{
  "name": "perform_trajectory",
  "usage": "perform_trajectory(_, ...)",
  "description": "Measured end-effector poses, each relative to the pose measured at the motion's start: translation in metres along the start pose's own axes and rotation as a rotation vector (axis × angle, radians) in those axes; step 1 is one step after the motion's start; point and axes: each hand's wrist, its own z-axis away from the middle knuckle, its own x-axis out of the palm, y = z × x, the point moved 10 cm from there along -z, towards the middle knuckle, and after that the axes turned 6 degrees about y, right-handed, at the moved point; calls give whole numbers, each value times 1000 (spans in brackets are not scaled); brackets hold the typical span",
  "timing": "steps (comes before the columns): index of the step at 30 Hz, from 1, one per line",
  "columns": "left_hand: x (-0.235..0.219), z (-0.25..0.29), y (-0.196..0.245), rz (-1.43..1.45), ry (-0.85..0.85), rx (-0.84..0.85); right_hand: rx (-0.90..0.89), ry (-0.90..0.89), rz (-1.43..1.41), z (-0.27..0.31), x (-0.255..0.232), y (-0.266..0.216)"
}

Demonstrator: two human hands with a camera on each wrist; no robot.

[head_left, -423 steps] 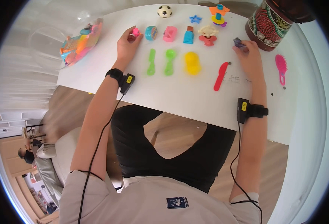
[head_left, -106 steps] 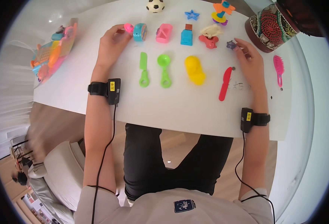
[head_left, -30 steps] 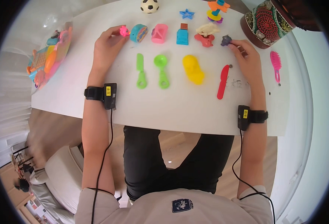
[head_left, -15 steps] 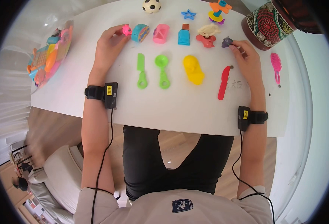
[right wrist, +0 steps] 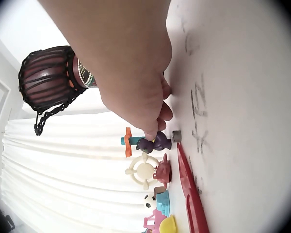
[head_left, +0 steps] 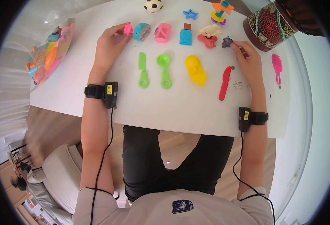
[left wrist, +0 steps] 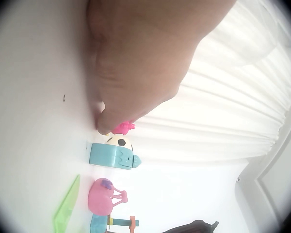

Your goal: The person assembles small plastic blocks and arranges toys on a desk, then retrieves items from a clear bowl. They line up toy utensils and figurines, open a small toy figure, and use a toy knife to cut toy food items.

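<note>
In the head view my left hand point(head_left: 110, 47) pinches a small pink figure point(head_left: 128, 29) between thumb and fingers at the left end of a row of toys. A teal toy with a colourful face point(head_left: 141, 32) stands right beside it. On the right, my right hand point(head_left: 248, 58) pinches a small dark purple animal figure point(head_left: 227, 42), which stands on the table in the right wrist view. Left of it lies a red toy point(head_left: 207, 41) with a cream wheel-shaped piece point(head_left: 211, 30) behind. My left fingers partly hide the pink figure point(left wrist: 123, 127) in the left wrist view.
On the white table point(head_left: 172, 108) lie a green toy knife point(head_left: 142, 70), green spoon point(head_left: 165, 71), yellow toy point(head_left: 195, 70), red knife point(head_left: 225, 83) and pink hairbrush point(head_left: 277, 69). A pink toy point(head_left: 162, 33) and blue bottle-shaped toy point(head_left: 185, 36) fill the row. A drum point(head_left: 268, 26) stands back right.
The purple figure has shifted left towards the red toy, with my right hand following. The teal toy has turned to show its colourful face. My left hand keeps its pinch on the pink figure.
</note>
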Motion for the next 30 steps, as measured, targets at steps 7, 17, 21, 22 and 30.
perform_trajectory(7,-1,-1,0,12,2,-5,15,-16,6,-1,1,8)
perform_trajectory(17,-5,0,1,25,6,-18,44,27,45,-4,1,21)
perform_trajectory(21,-4,1,2,-1,-1,-21,27,45,44,-5,-1,27)
perform_trajectory(22,-4,1,1,0,0,-23,27,44,45,-5,-2,25)
perform_trajectory(30,-2,1,-3,40,16,-25,-5,26,-13,-5,0,26)
